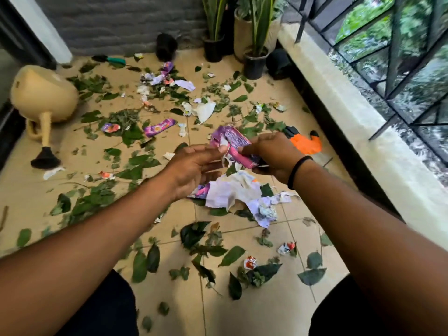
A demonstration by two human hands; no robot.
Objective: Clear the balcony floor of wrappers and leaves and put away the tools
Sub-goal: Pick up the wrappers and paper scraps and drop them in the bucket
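Head view: the right hand pinches a crumpled pink-and-purple wrapper held above the tiled floor, while the left hand meets the wrapper's near edge with fingers loosely spread, and whether it actually grips cannot be told. Directly beneath both hands lies a heap of torn white and purple wrappers; green leaves are scattered on all sides of the hands. Beyond the right hand lie orange-handled pruners, far left of the left hand a tipped tan watering can, and well beyond both a green-handled tool and potted plants.
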